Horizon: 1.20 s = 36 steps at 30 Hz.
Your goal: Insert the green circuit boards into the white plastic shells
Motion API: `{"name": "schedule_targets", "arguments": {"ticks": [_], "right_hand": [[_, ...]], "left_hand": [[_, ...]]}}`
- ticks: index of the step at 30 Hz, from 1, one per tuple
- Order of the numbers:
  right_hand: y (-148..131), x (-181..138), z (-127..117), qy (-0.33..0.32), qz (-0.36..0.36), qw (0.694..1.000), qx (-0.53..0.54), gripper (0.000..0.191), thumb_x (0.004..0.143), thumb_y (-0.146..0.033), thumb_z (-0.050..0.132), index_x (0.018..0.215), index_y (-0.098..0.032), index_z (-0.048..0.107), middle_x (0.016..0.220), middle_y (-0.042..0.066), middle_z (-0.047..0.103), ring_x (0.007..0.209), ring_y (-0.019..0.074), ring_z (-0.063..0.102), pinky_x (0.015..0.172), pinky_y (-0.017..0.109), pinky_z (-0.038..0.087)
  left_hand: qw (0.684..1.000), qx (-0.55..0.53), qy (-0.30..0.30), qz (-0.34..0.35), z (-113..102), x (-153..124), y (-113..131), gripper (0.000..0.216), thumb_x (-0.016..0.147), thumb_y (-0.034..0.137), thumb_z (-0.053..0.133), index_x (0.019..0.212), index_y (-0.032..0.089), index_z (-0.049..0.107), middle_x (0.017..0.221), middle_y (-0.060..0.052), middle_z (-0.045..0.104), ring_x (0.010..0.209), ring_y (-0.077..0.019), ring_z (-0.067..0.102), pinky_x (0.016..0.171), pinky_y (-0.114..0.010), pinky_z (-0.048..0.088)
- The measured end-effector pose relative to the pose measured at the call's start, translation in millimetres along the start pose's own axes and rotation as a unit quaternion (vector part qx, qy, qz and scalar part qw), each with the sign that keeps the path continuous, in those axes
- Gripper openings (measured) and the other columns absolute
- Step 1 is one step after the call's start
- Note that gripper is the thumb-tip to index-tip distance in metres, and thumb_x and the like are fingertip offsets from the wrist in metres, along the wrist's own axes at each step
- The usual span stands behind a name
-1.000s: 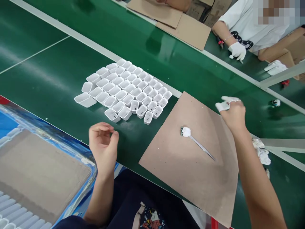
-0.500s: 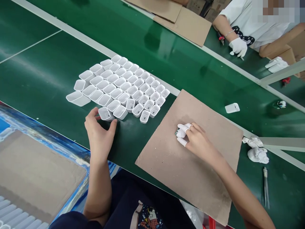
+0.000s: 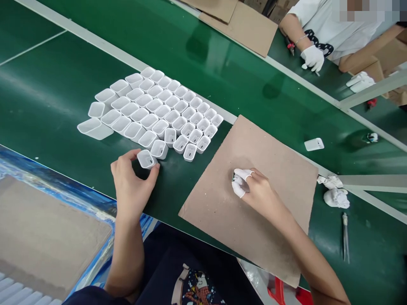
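Note:
My left hand grips a small white plastic housing between thumb and fingers, its open end facing up and a dark slot showing inside. Right behind it stands a block of several like white housings, packed in slanting rows on the green bench. My right hand, with white finger cots on its fingertips, pinches a small green circuit board over the brown cardboard sheet. Most of that board is hidden by the fingers.
A loose white housing lies beyond the cardboard. Tweezers and crumpled white finger cots are at the right. Across the bench, a co-worker's gloved hand rests near red-handled pliers. A lined tray sits at lower left.
My left hand has drawn the housing away from the block, toward me and slightly right. My right hand has turned a little with the circuit board. The view has shifted slightly.

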State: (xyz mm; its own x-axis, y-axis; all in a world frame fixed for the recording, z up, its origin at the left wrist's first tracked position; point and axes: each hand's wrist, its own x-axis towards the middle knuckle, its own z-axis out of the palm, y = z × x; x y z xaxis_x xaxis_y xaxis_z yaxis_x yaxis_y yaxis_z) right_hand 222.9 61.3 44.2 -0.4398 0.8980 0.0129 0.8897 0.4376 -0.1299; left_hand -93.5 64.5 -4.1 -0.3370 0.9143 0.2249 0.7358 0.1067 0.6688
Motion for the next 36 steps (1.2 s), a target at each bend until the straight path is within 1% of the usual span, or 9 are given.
{"name": "schedule_targets", "arguments": {"ticks": [5,12,17,20,22,24,28,32,36], "right_hand": [[-8,-31,-14,0.023,0.021,0.987,0.16,0.026,0.101,-0.021,0.044,0.115,-0.018,0.066,0.107,0.007,0.076,0.092,0.0216,0.073,0.086,0.036,0.058],[-36,-65,9,0.048,0.04,0.995,-0.083,0.03,0.098,-0.035,0.058,0.081,-0.015,0.071,0.067,0.012,0.066,0.082,0.0316,0.068,0.063,0.038,0.054],[-32,-79,3,0.005,0.074,0.993,-0.087,0.043,0.094,-0.037,0.065,0.127,-0.009,0.063,0.107,0.02,0.071,0.101,0.0358,0.065,0.079,0.048,0.059],[-18,-80,-6,-0.047,0.03,0.998,-0.007,0.055,0.096,-0.025,0.06,0.148,-0.016,0.045,0.145,0.018,0.054,0.133,0.0371,0.05,0.101,0.056,0.052],[-10,-77,-7,-0.08,-0.029,0.995,0.052,0.056,0.097,-0.014,0.052,0.151,-0.025,0.04,0.15,0.01,0.05,0.144,0.0315,0.039,0.11,0.054,0.047],[-7,-72,-4,-0.086,-0.059,0.99,0.09,0.056,0.097,-0.006,0.046,0.148,-0.029,0.044,0.141,0.007,0.057,0.141,0.0278,0.043,0.109,0.051,0.049],[-12,-76,1,-0.01,-0.03,0.982,0.185,0.045,0.098,-0.016,0.054,0.141,-0.027,0.051,0.12,0.009,0.064,0.116,0.0252,0.059,0.098,0.047,0.055],[-30,-97,4,0.104,0.011,0.931,0.349,0.047,0.095,-0.016,0.058,0.138,-0.032,0.05,0.096,0.003,0.063,0.107,0.0223,0.064,0.095,0.045,0.056],[-47,-112,16,0.187,0.022,0.906,0.38,0.04,0.094,-0.016,0.06,0.13,-0.032,0.055,0.103,0.005,0.064,0.107,0.0234,0.066,0.088,0.043,0.058]], "left_hand": [[0.996,-0.022,-0.065,0.058,0,-21,4,0.045,0.083,0.039,0.068,0.123,0.024,0.056,0.117,-0.01,0.064,0.119,-0.0349,0.051,0.092,-0.048,0.05],[0.978,-0.039,-0.145,0.145,7,-45,22,0.042,0.086,0.032,0.068,0.125,0.023,0.054,0.117,-0.01,0.062,0.115,-0.0308,0.052,0.098,-0.047,0.049],[0.965,-0.045,-0.166,0.195,10,-51,29,0.042,0.088,0.028,0.067,0.127,0.022,0.052,0.117,-0.011,0.061,0.114,-0.0303,0.051,0.098,-0.046,0.048],[0.962,-0.048,-0.167,0.209,11,-53,29,0.041,0.089,0.027,0.066,0.127,0.022,0.052,0.117,-0.01,0.062,0.114,-0.0301,0.051,0.098,-0.046,0.047],[0.962,-0.048,-0.169,0.21,10,-53,28,0.041,0.089,0.027,0.066,0.127,0.022,0.051,0.117,-0.01,0.061,0.114,-0.0303,0.051,0.098,-0.046,0.047],[0.961,-0.046,-0.171,0.212,9,-53,27,0.044,0.089,0.028,0.066,0.13,0.022,0.05,0.119,-0.011,0.06,0.116,-0.031,0.051,0.098,-0.046,0.047],[0.962,-0.05,-0.123,0.237,3,-60,32,0.06,0.085,0.03,0.072,0.138,0.023,0.044,0.13,-0.014,0.056,0.122,-0.0338,0.05,0.103,-0.051,0.043],[0.947,-0.095,-0.106,0.288,-2,-75,48,0.053,0.082,0.028,0.075,0.129,0.031,0.05,0.124,-0.009,0.061,0.119,-0.0333,0.053,0.102,-0.052,0.043],[0.941,-0.1,-0.109,0.303,1,-80,55,0.049,0.081,0.028,0.076,0.124,0.033,0.054,0.124,-0.008,0.061,0.119,-0.0334,0.053,0.102,-0.052,0.043]]}}
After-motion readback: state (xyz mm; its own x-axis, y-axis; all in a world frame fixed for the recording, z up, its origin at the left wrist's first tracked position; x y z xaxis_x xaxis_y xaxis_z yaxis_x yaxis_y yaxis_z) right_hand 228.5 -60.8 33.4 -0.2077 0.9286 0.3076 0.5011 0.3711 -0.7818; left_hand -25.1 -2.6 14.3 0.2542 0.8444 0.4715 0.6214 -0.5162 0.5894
